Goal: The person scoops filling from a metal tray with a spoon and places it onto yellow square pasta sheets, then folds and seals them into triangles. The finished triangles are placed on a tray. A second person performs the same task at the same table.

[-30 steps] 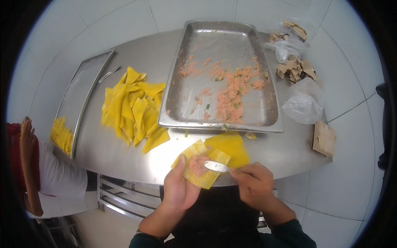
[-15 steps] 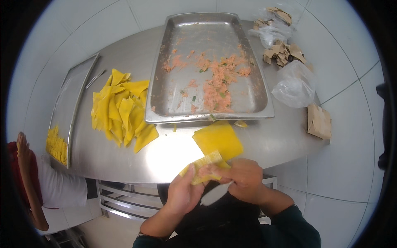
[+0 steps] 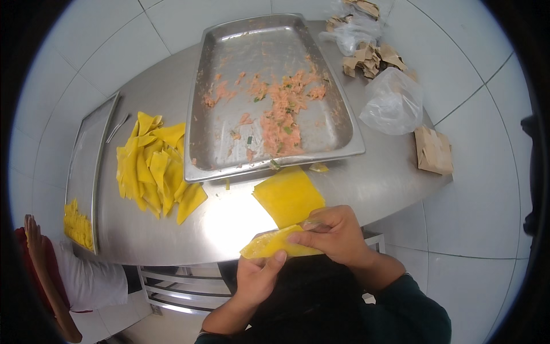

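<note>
Low at the table's front edge, a yellow dough wrapper (image 3: 269, 245) is folded over into a long shape between my hands. My left hand (image 3: 256, 282) is closed on it from below, thumb against its near side. My right hand (image 3: 342, 236) pinches its right end between thumb and fingers. A bit of a grey utensil (image 3: 313, 226) shows at the right fingers; the rest is hidden. Just beyond lies a neat stack of yellow dough wrappers (image 3: 289, 198). Behind that, a deep steel pan (image 3: 229, 43) holds pinkish filling with green bits (image 3: 283, 117).
Loose yellow wrappers (image 3: 152, 166) are heaped left of the pan. Farther left are a fork (image 3: 118, 127) and a tray (image 3: 95, 172) with yellow pieces at its near end. Plastic bags (image 3: 393, 103) and brown paper (image 3: 433, 150) lie right. Another person's arm (image 3: 43, 258) is at far left.
The wrapper, laid open with filling on it before, is now folded over. My right hand has turned, and the flat pale blade that hung below it no longer shows. The view has shifted slightly.
</note>
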{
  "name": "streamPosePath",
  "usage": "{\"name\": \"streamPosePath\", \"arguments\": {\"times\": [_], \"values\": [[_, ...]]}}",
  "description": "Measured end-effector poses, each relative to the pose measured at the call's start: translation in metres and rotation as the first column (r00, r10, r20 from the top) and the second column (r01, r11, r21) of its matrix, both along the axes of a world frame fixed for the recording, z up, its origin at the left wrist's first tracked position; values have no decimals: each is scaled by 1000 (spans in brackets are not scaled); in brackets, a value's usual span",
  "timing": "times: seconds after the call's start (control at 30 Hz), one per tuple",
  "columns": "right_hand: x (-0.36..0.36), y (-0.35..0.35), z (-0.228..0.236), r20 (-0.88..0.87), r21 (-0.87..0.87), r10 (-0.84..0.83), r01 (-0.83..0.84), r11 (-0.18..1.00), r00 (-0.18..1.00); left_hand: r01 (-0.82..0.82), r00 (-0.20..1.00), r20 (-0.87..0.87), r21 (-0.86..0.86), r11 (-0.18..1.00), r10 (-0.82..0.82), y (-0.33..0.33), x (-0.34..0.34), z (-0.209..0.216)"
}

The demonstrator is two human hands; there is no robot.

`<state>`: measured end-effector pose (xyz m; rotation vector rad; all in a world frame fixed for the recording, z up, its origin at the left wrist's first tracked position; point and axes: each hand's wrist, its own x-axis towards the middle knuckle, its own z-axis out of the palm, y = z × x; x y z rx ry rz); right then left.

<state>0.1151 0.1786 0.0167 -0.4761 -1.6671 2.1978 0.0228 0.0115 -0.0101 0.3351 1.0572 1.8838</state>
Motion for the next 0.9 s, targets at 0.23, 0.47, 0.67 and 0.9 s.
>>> {"name": "streamPosePath", "arguments": {"times": [0.23,0.47,0.67,0.9], "values": [[7,8,7,34,286,47,-55,957,998,-63,798,-601,-142,988,-36,-7,-15,22],[12,1,-3,33,177,-127,119,977,991,-177,820,-564,-87,980,99,-9,-25,20],[5,-23,-24,-238,-294,-61,-13,956,969,-335,806,-539,-76,939,244,-5,-17,12],[-3,-37,-29,-190,-312,-122,58,948,974,-290,833,-507,-62,955,220,2,-10,14]]}}
